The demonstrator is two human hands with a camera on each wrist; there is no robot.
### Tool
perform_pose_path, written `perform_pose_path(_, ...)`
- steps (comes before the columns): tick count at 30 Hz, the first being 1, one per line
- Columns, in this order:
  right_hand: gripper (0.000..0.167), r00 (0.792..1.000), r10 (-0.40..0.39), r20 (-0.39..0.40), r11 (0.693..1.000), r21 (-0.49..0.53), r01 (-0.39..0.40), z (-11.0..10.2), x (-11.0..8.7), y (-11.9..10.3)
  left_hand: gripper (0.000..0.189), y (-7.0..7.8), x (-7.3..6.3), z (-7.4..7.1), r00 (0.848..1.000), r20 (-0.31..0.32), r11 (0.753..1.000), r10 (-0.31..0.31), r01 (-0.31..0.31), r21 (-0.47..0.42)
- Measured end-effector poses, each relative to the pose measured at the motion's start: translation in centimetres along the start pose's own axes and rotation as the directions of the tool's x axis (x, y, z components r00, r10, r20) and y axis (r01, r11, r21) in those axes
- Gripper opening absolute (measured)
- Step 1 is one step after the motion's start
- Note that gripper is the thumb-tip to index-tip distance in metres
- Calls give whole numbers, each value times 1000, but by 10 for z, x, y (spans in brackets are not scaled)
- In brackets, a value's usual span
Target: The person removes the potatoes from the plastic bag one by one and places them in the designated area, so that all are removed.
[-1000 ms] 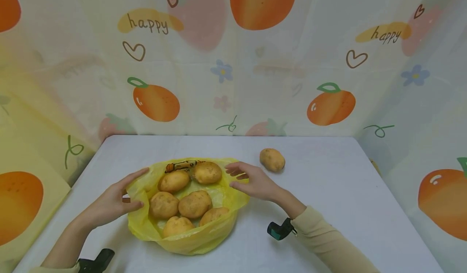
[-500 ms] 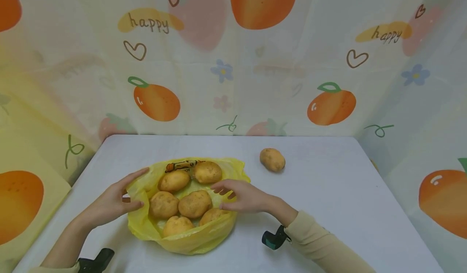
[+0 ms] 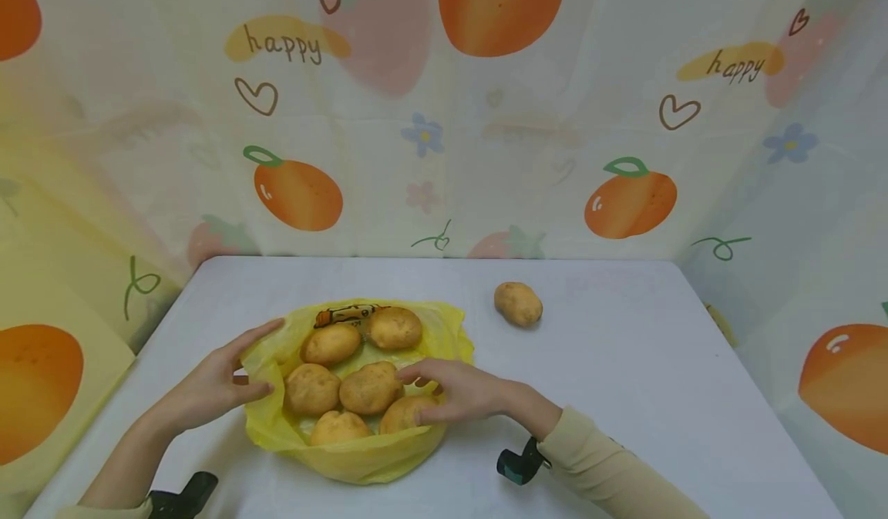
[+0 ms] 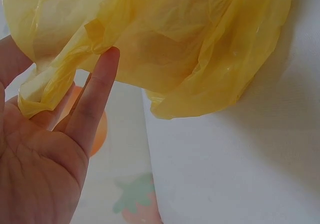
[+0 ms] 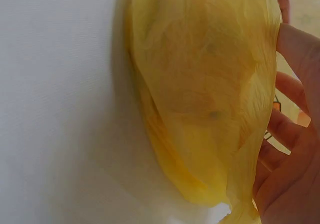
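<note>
In the head view, a yellow plastic bag lies with its mouth spread, showing several potatoes. My left hand is at its left rim, thumb and fingers spread against the film. In the left wrist view, a fold of the bag drapes over the left hand, and one straight finger touches it. My right hand reaches over the right rim, thumb and fingertips around the front-right potato. The right wrist view shows the right hand with spread fingers, partly behind the bag's film.
A single potato sits on the white table, behind and right of the bag. A fruit-printed cloth hangs around the table. Each wrist wears a black camera.
My right hand has moved left and toward me, from the right rim to over the front-right potato, and the front right rim is lower. My left hand stays put.
</note>
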State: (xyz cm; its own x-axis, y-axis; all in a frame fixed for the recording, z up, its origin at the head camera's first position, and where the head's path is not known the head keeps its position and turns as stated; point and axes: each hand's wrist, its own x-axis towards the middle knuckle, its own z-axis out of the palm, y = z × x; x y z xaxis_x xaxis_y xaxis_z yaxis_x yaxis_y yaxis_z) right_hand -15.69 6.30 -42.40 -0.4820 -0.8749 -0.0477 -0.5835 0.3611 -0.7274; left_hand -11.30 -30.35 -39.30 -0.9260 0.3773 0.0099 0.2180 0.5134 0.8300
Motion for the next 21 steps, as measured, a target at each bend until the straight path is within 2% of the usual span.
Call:
perform_pose_path(11, 55, 997, -62, 45, 998, -23, 63, 8, -5, 8, 81, 0, -1, 2, 1000, -4, 1000, 4, -4, -22)
perform_pose_path(21, 58, 992, -103, 78, 993, -58, 107, 12, -5, 13, 80, -2, -2, 2, 1000, -26, 1000, 14, -13, 24)
